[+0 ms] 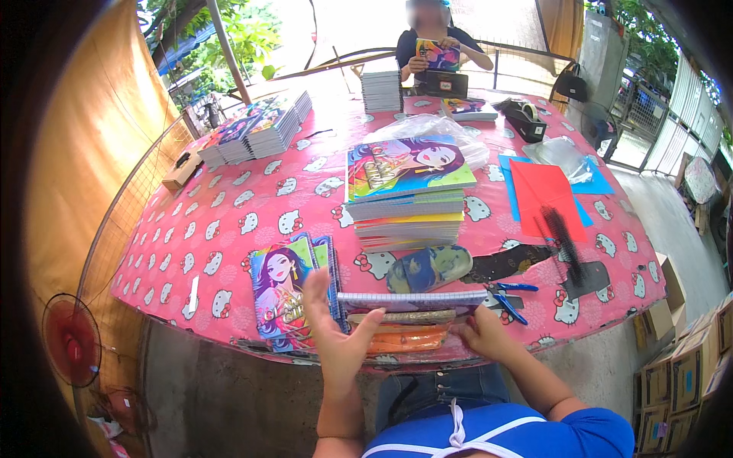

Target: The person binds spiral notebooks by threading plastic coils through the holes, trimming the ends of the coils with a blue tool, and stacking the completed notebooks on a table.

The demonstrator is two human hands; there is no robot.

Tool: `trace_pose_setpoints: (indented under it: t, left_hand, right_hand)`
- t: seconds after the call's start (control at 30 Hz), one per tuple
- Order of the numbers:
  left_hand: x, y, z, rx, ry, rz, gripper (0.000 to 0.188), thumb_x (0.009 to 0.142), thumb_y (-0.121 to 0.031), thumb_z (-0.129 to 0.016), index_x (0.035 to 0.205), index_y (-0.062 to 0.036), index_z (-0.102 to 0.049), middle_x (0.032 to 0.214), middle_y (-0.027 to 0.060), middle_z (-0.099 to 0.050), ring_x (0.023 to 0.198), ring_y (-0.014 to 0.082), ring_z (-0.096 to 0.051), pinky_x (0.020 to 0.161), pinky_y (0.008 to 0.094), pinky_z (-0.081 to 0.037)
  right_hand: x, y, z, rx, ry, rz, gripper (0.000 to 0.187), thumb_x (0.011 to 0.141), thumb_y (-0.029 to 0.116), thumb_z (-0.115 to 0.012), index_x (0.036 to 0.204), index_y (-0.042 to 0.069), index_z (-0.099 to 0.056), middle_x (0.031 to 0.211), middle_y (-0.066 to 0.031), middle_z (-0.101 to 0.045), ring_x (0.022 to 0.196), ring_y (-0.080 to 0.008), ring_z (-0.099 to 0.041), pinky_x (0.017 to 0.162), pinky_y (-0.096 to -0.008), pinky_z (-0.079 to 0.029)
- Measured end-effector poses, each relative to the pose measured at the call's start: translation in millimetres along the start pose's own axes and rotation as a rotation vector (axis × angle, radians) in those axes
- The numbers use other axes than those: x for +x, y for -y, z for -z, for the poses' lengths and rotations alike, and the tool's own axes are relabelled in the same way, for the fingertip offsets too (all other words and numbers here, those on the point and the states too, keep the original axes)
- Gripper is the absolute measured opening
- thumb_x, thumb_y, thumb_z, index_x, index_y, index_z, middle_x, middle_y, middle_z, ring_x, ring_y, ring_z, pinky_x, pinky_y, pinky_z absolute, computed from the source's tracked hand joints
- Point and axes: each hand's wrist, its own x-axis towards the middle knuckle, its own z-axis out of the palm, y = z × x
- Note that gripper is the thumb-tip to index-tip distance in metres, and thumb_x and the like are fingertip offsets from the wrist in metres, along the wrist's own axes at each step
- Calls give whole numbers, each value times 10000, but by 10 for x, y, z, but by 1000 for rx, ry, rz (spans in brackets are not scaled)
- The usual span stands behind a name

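In front of me a notebook [416, 301] is tilted up, its page edge toward me. My right hand [482, 333] grips its right end with curled fingers. My left hand [342, 336] is raised by its left end, fingers stretched and thumb apart, holding nothing. Just below the notebook lies an orange wrapped bundle [408, 338] at the table's front edge. Beside my left hand, several spiral notebooks [281, 286] with an illustrated cover lie overlapped. Beyond stands a tall stack of notebooks [411, 195], and a blue-green patterned slipper-shaped thing [431, 268] lies before it.
Blue-handled pliers [510, 302], a black brush [563, 244] and red and blue sheets [544, 195] lie to the right. Notebook stacks [263, 130] fill the far left. A tape dispenser [527, 120] sits far right. Across the pink table [229, 263], another person [443, 53] holds a notebook.
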Motion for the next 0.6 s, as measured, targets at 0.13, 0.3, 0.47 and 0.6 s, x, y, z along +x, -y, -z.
trace_pose_setpoints:
  t: [0.13,0.3,0.47,0.6]
  left_hand:
    - [-273,177,-55,-213,10,388,865,705,-59,-834,1423,-6,-355,1373,117,-455,1276,226,-434,1079,343,-338]
    - [-308,601,30,-332,81,394,861,797,-332,-772,1441,2,-308,1429,156,-400,1346,272,-379,1109,384,-300]
    - [-175,152,-90,-81,-96,95,823,819,-261,-715,1459,-24,-255,1501,183,-281,1420,302,-236,1157,471,-153]
    - [-204,-110,-269,281,58,-259,773,806,-247,-722,1437,-44,-323,1502,202,-281,1416,328,-233,1148,502,-143]
  right_hand:
    - [-88,24,-37,284,-223,185,794,749,123,-774,1408,11,-345,1369,-189,-459,1283,-296,-446,1069,-401,-350]
    - [-88,211,238,105,1,194,815,765,144,-765,1446,9,-338,1458,-184,-419,1340,-304,-425,1117,-396,-313]
    - [562,-627,1368,-639,-545,-95,407,784,184,-738,1138,32,-608,1118,-184,-582,1106,-333,-562,951,-422,-458]
    - [713,-1286,1742,-961,-457,-376,290,784,195,-739,983,24,-616,987,-189,-573,1038,-335,-598,832,-452,-516]
